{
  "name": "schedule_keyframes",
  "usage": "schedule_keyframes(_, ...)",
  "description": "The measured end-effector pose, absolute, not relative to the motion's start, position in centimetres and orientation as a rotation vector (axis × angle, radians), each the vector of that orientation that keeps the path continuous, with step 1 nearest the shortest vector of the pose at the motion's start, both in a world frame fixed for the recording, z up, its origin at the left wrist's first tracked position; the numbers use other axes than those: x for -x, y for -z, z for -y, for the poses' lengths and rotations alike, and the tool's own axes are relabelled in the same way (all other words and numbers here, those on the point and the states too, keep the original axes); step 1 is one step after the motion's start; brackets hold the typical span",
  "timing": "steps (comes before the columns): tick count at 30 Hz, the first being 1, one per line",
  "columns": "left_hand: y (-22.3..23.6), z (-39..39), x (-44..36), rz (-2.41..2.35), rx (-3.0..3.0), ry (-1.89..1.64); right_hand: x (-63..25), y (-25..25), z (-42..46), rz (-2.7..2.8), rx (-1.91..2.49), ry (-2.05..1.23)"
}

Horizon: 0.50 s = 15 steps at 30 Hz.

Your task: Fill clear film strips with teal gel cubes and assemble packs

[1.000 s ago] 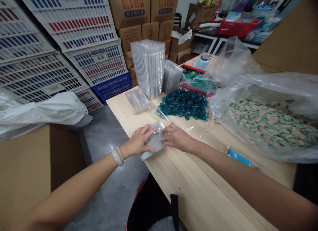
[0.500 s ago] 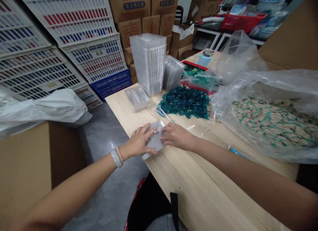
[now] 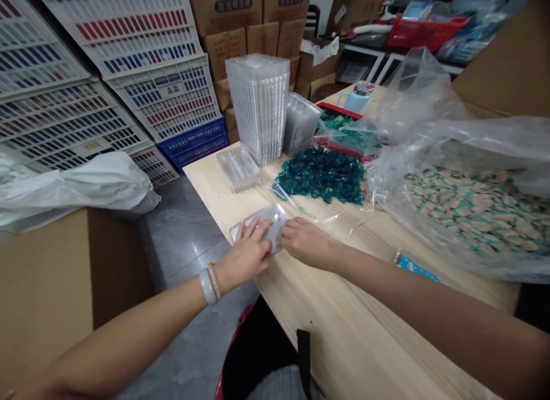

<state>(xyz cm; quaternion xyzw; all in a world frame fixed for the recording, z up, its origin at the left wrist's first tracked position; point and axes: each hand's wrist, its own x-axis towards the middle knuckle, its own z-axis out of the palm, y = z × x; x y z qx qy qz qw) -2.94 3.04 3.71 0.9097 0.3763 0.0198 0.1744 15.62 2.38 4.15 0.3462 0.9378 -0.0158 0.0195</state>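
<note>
A clear plastic tray (image 3: 262,222) lies flat near the left edge of the wooden table (image 3: 344,331). My left hand (image 3: 247,252) rests on its near part with the fingers stretched flat over it. My right hand (image 3: 303,242) touches the tray's right end, its fingers curled against the rim. Just beyond the tray lies a pile of teal wrapped candies (image 3: 324,173) on clear film.
A tall stack of clear trays (image 3: 259,105) and a short stack (image 3: 238,168) stand at the table's far left. A big clear bag of striped candies (image 3: 476,208) fills the right. Plastic crates (image 3: 129,62), cardboard boxes (image 3: 240,27) and a white bag (image 3: 77,188) line the left.
The tray, tilted up between both hands before, now lies flat on the table and sits a little farther from me. My left hand has spread over it.
</note>
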Motion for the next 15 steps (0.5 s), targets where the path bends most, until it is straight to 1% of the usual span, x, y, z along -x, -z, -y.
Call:
schedule_keyframes(3, -4.7, -3.0, 2.3, -1.016, -2.559, -0.013, -14.7, -4.6, -2.8, -2.916, -0.994, -0.019)
schedule_keyframes(7, -9.4, -3.5, 2.8, -0.928, -2.486, -0.260, -15.0, -8.2, -1.8, -2.967, -1.104, -0.101)
schedule_keyframes(9, -11.3, -3.9, 3.7, -0.897, -2.410, -0.374, -16.3, -9.9, 1.0, -2.964, -1.206, -0.108)
schedule_keyframes(10, -11.5, -4.0, 4.1, -0.904, -2.387, -0.393, -17.2, -10.1, 3.0, -2.937, -1.211, -0.061)
schedule_keyframes(12, -10.3, -4.5, 4.7, -0.935, -2.401, -0.330, -18.8, -9.4, 7.3, -2.878, -1.122, 0.087)
schedule_keyframes(15, -6.1, -5.2, 4.8, -0.985, -2.460, -0.103, -19.9, -6.6, 11.0, -2.803, -1.056, 0.217)
